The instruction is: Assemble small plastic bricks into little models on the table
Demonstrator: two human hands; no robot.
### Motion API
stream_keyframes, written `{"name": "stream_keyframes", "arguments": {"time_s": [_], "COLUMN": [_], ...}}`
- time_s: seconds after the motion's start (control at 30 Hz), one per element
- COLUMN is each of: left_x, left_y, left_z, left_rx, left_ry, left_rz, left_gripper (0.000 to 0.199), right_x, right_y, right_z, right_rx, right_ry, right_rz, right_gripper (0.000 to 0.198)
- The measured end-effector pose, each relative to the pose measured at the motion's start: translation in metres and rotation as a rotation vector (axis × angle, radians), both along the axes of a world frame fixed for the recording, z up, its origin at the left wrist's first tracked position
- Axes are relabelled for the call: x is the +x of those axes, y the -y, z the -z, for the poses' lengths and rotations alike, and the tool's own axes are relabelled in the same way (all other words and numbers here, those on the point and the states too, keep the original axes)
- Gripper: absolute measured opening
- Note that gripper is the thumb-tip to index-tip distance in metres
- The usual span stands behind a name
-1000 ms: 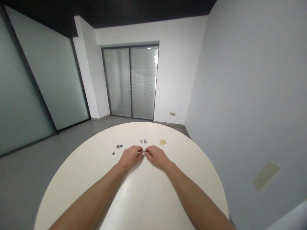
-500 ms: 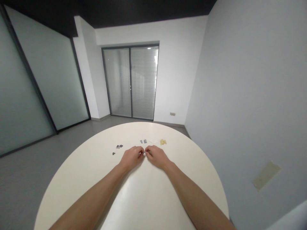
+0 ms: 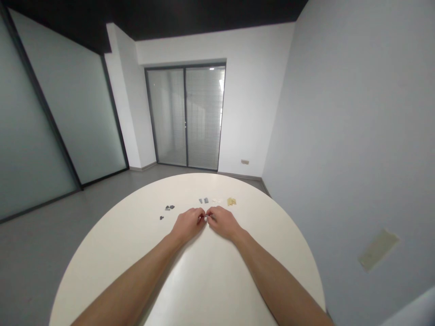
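Observation:
My left hand [image 3: 189, 223] and my right hand [image 3: 220, 221] meet fingertip to fingertip low over the white table. Both are closed in a pinch around a small grey and white piece [image 3: 205, 218], mostly hidden by the fingers; its kind is too small to tell. Just beyond the hands lie grey pieces [image 3: 205, 200], faint white pieces [image 3: 216, 200] and a cluster of yellowish pieces [image 3: 231, 201]. Left of my left hand rest several dark pieces [image 3: 170, 207], with a single dark piece [image 3: 161, 218] nearer to me.
The round white table [image 3: 136, 240] fills the space in front of me, its curved edge all around. A pale grey wall [image 3: 340, 113] runs close along the right. Beyond the table stand a glass door [image 3: 204, 117] with blinds and, at left, frosted glass panels [image 3: 71, 99].
Both hands stay together at the same spot, with only a slight shift of the fingers. The pieces on the table have not moved.

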State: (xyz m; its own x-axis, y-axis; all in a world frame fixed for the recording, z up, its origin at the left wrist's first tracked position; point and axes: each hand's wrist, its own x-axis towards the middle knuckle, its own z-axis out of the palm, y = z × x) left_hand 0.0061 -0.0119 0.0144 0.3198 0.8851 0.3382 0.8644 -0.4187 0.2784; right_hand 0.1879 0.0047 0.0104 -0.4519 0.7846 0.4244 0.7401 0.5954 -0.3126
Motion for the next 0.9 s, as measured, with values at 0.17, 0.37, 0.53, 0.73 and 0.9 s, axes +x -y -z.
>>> {"name": "stream_keyframes", "arguments": {"time_s": [0.17,0.37,0.53,0.73,0.9], "left_x": [-0.0003,0.0,-0.001,-0.0016,-0.0011], "left_y": [-0.0006,-0.0001,-0.0011,-0.001,0.0004], "left_z": [0.001,0.0003,0.0021,0.003,0.0015], "left_rx": [0.018,0.006,0.034,0.053,0.054], "left_ry": [0.002,0.004,0.001,0.007,0.013], "left_rz": [0.007,0.004,0.011,0.015,0.017], "left_gripper": [0.016,0.017,0.017,0.015,0.014], "right_x": [-0.0001,-0.0002,-0.0003,-0.001,-0.0006], "right_y": [0.0001,0.0003,0.0006,0.0003,-0.0003], "right_z": [-0.0001,-0.0001,-0.0003,-0.0005,0.0], "right_rx": [-0.005,-0.006,0.0,-0.013,-0.008], "right_ry": [0.002,-0.009,-0.013,0.002,-0.004], "right_rz": [-0.008,-0.02,-0.024,-0.017,-0.026], "right_gripper": [0.014,0.015,0.014,0.014,0.013]}}
